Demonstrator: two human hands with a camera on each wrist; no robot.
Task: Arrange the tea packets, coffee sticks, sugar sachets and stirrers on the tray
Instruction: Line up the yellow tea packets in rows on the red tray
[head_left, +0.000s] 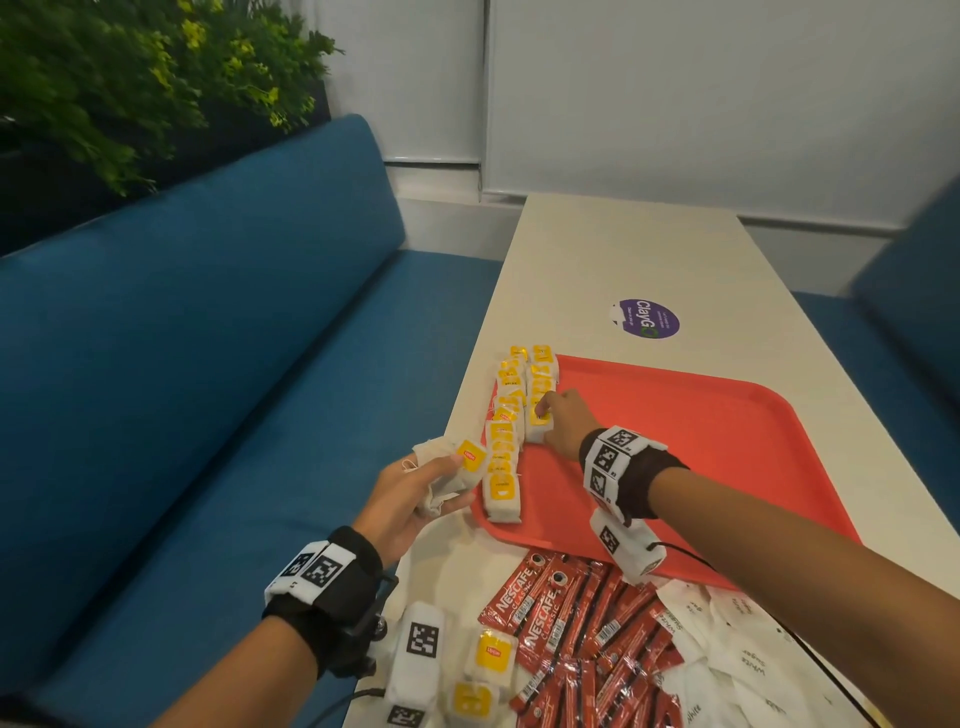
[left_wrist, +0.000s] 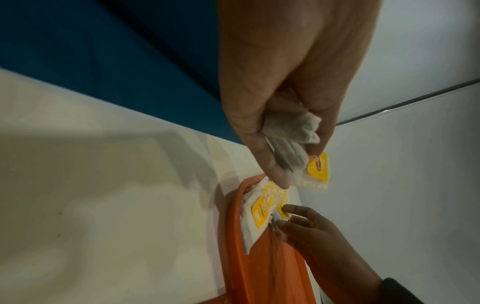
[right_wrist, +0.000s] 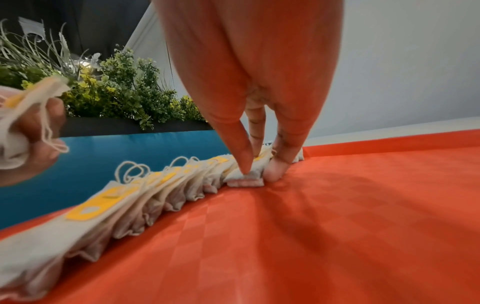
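A red tray (head_left: 701, 441) lies on the white table (head_left: 623, 249). Along its left edge run two rows of overlapping tea packets (head_left: 503, 457) with yellow tags. My right hand (head_left: 543, 415) reaches down onto the shorter inner row and pinches the nearest tea packet (right_wrist: 246, 180) between thumb and fingers. My left hand (head_left: 447, 478) hovers just left of the tray's near corner and grips a small bunch of tea packets (left_wrist: 296, 148). Red coffee sticks (head_left: 571, 623) and white sugar sachets (head_left: 727, 649) lie heaped on the table in front of the tray. No stirrers are in view.
Two loose tea packets (head_left: 491, 657) lie by my left wrist near the table's front edge. A purple round sticker (head_left: 644, 318) sits beyond the tray. A blue bench (head_left: 208, 364) runs along the table's left side, with green plants (head_left: 130, 78) behind it.
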